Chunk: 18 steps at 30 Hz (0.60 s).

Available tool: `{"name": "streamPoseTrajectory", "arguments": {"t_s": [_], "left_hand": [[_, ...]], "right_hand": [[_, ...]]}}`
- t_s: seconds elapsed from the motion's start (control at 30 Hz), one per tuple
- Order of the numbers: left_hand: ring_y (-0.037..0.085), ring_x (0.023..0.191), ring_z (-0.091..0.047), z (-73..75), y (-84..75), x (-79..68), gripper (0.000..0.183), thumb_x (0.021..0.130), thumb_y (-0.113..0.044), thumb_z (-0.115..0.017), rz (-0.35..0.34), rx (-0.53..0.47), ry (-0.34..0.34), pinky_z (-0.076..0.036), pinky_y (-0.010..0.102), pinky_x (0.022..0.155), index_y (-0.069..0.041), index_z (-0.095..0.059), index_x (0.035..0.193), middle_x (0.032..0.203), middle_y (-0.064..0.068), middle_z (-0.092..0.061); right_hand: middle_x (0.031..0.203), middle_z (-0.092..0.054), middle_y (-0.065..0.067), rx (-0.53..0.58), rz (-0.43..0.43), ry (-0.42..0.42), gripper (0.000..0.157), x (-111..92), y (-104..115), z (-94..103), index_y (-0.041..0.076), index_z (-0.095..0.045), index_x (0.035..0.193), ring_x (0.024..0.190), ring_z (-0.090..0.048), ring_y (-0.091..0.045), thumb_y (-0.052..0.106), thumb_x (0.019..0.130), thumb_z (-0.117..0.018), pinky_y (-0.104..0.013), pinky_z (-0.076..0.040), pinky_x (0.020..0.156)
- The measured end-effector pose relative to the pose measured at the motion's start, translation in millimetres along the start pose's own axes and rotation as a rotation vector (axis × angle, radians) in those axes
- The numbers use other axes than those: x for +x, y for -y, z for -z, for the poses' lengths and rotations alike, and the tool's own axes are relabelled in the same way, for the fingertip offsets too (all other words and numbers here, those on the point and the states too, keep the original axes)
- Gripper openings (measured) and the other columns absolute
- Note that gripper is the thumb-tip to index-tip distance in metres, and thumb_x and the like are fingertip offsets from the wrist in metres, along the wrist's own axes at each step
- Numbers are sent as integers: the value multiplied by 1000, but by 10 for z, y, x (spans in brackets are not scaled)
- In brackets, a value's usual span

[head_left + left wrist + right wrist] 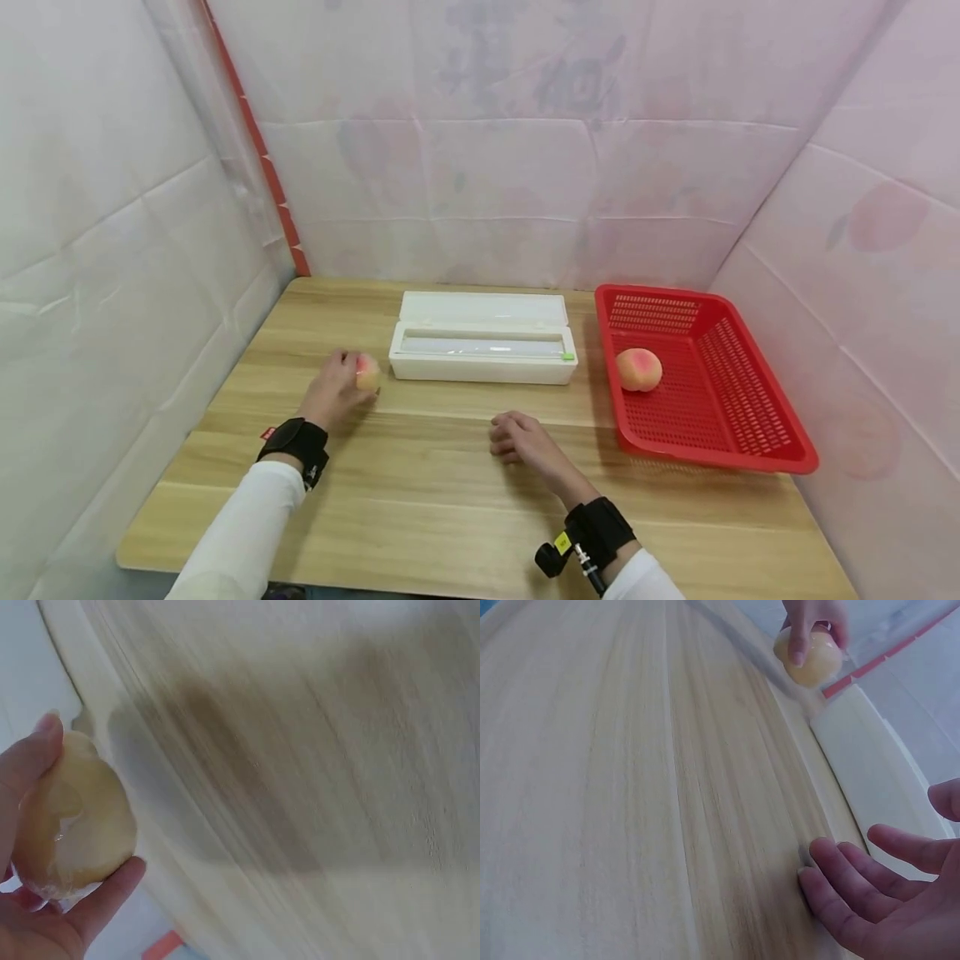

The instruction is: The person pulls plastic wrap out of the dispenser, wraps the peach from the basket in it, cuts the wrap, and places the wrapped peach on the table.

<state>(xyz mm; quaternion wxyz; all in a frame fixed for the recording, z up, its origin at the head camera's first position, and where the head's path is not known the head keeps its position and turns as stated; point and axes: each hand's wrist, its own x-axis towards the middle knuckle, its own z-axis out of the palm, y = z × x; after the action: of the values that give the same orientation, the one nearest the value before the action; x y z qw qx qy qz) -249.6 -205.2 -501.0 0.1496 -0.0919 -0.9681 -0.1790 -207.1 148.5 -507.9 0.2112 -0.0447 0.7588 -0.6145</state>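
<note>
My left hand [337, 388] grips a yellow-and-pink peach [367, 373] left of the white box. In the left wrist view, thumb and fingers curl around the peach [79, 817], whose surface has a shiny clear film at its lower side. The right wrist view shows the same peach [808, 656] held over the wooden table at the top. My right hand [521, 442] hovers over the table in front of the box, with loosely bent fingers and nothing in them. Its fingers [847, 889] are spread apart in the right wrist view.
A long white box [483, 369] with its lid [483, 307] raised stands at the back middle of the wooden table [420, 517]. To the right is a red plastic basket [720, 462] with another peach [638, 369] inside. Fabric-like walls [495, 167] enclose the back and sides.
</note>
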Motion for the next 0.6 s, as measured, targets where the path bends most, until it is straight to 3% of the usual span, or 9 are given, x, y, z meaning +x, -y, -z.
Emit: {"name": "streamPoseTrajectory", "arguments": {"t_s": [0.13,0.27,0.47,0.6], "left_hand": [[44,101,-54,-58,82,-33,73,64,-17,-88,30,-19,-19,-53,58,81,9,-53,122,110,29,-53],[48,112,-48,-96,122,-66,76,67,-17,-86,74,-57,-12,-50,62,86,7,-48,129,120,32,-49],[52,128,-36,-125,144,-99,96,70,-16,-86,132,-121,71,-44,66,98,5,-30,146,139,37,-34],[54,134,-32,-117,155,-91,108,69,-24,-89,146,-121,95,-40,69,99,-1,-24,152,149,36,-25]], "right_hand": [[121,-63,-27,-55,3,8,45,1,36,7,-8,-53,129,104,-68,-36,29,106,-42,-45,-58,86],[120,-63,-26,-93,9,28,45,27,51,53,-9,-55,125,100,-69,-34,29,106,-42,-43,-59,83],[119,-61,-33,-137,62,84,46,41,146,185,-13,-54,123,99,-68,-43,27,107,-39,-49,-58,80],[121,-61,-32,-198,89,26,43,61,296,335,-10,-57,123,100,-67,-42,26,105,-44,-51,-57,82]]}}
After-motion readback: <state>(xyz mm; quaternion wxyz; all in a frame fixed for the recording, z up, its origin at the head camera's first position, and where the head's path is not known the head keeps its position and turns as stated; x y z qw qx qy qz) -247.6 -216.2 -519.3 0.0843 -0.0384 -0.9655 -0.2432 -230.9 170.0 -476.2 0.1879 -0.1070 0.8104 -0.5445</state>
